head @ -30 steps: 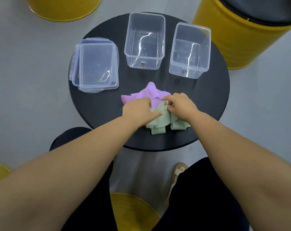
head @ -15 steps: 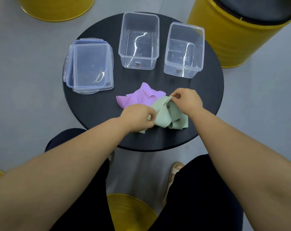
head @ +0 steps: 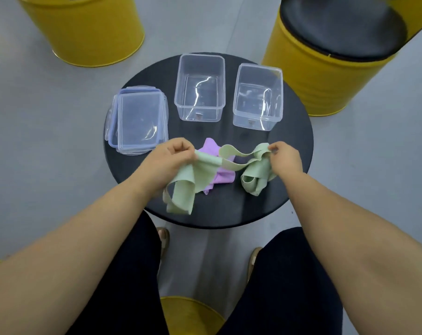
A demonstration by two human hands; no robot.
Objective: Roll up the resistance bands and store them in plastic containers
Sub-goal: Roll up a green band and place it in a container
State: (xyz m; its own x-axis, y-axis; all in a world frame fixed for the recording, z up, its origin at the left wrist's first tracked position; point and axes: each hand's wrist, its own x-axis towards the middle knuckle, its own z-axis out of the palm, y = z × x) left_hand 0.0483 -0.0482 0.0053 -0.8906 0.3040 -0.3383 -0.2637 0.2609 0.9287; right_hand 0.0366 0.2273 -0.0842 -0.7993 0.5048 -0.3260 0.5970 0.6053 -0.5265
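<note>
A pale green resistance band [head: 236,160] hangs stretched between my hands above the round black table [head: 292,184]. My left hand [head: 171,155] pinches its left part, with loose folds drooping below. My right hand [head: 285,157] pinches the other part, and a loop hangs under it. A crumpled purple band [head: 223,176] lies on the table beneath the green one. Two clear empty plastic containers stand at the back, one in the middle [head: 200,88] and one to the right [head: 258,97].
Clear lids [head: 138,119] are stacked at the table's back left. Yellow drum stools stand on the grey floor at the far left [head: 84,27], the far right [head: 330,54] and under me [head: 188,315]. My dark-trousered knees flank the table's near edge.
Both hands have lifted the green band off the purple one and drawn apart, left hand leftward and right hand rightward, opening the bunched band out. The view has pulled back.
</note>
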